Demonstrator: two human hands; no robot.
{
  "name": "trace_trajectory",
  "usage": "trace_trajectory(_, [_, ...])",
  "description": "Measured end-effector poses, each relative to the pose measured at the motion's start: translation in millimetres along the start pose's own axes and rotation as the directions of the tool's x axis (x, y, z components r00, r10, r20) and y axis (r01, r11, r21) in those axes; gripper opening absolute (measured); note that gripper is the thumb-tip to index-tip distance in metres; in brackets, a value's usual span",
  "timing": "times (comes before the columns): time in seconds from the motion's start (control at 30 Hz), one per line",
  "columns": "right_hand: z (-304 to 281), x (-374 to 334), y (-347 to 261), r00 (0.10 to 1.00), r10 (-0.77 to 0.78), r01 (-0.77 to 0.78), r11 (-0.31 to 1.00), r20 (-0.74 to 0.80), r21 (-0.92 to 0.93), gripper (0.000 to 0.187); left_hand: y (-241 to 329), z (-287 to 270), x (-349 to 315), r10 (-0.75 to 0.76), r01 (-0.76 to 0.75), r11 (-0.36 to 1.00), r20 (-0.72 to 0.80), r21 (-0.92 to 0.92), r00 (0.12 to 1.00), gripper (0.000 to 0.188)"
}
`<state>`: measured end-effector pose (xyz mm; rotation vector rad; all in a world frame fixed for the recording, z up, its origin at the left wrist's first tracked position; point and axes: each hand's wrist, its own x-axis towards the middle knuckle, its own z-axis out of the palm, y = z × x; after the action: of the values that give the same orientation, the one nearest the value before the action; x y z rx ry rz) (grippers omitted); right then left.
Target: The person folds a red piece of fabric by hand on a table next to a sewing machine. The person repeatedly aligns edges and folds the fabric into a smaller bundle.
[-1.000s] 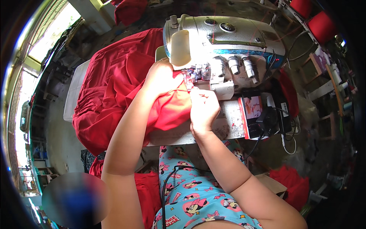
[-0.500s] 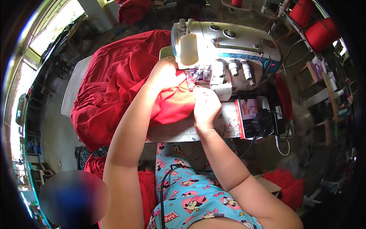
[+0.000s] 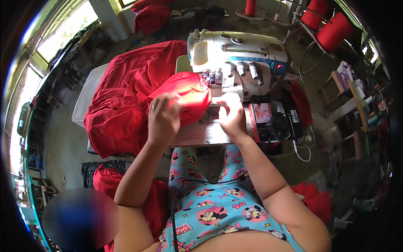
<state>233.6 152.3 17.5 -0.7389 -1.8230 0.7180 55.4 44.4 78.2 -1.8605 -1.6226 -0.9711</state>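
Observation:
Red cloth [image 3: 184,94] lies bunched over the left of the sewing machine [image 3: 245,48], its brightly lit edge reaching the presser foot [image 3: 205,80]. My left hand [image 3: 164,117] is over the near part of this cloth, its fingers bent and smeared by motion, so its grip cannot be made out. At the machine's front, right of the cloth's edge, my right hand [image 3: 234,117] has thumb and fingers apart, with no cloth seen between them. Its fingertips are close to the white metal part below the needle area.
Red thread cones [image 3: 336,31] stand on a rack at the far right. A black box with cables [image 3: 279,122] sits right of the machine bed [image 3: 197,134]. More red cloth [image 3: 310,201] lies low on the right. A white bin [image 3: 84,103] stands behind the cloth pile.
Both hands have left the presser foot area: the left has drawn back toward me, the right has shifted slightly right and off the cloth. The cloth's lit edge now shows uncovered.

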Motion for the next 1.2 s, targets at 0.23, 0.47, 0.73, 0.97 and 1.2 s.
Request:
trace_trajectory(0.23, [1.8,21.0,-29.7,0.889,-0.374,0.428,0.884,0.265,-0.188,0.036,-23.8,33.9,50.8,-0.372,0.385,0.871,0.101,-0.304,0.923,0.018])
trace_trajectory(0.47, [13.1,33.9,-25.4,0.817,-0.471,0.547,0.815,0.333,-0.191,0.024,-20.5,31.9,56.3,-0.168,0.151,0.985,0.244,0.085,0.955,0.037])
trace_trajectory(0.73, [18.2,35.3,-10.9,0.879,-0.404,0.439,0.893,0.255,-0.101,0.017,-29.1,40.0,54.4,-0.063,0.074,0.992,0.111,-0.097,0.992,0.027])
trace_trajectory(0.97, [17.1,34.7,-17.0,0.757,-0.527,0.641,0.713,0.387,-0.283,0.011,-12.2,32.2,49.6,-0.064,0.099,0.967,0.151,-0.236,0.986,0.025])
trace_trajectory(1.2, [-16.1,8.9,-1.8,0.982,-0.053,0.03,0.991,0.183,0.127,0.022,-3.8,25.0,44.1,-0.187,0.269,0.937,0.332,-0.222,0.925,0.012])
